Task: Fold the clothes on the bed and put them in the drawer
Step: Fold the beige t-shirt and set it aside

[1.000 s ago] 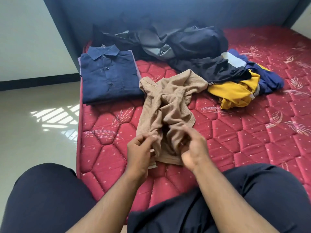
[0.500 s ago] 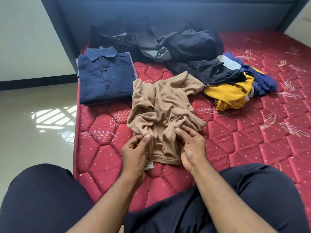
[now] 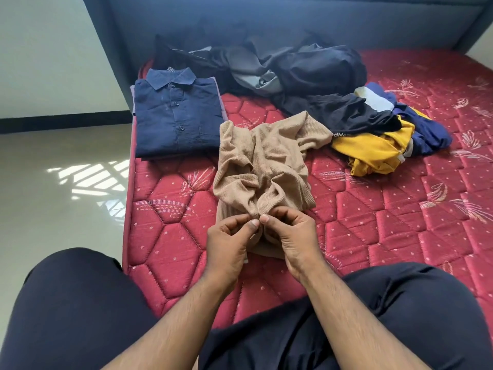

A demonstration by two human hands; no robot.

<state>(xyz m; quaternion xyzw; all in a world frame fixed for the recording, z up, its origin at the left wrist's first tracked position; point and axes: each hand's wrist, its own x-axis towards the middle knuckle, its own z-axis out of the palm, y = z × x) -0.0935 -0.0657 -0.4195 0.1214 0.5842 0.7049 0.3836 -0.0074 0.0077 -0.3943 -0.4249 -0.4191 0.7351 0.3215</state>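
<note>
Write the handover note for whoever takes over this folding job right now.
Left hand and right hand: both pinch the near edge of the crumpled tan knit top, thumbs almost touching, at the middle of the red quilted mattress.
Done: the folded navy button-up shirt lies flat at the mattress's far left corner.
Left: the tan top is still bunched, unfolded. The dark heap of clothes by the headboard and the black, yellow and blue pile on the right are untouched. No drawer is in view; nothing stored yet.
</note>
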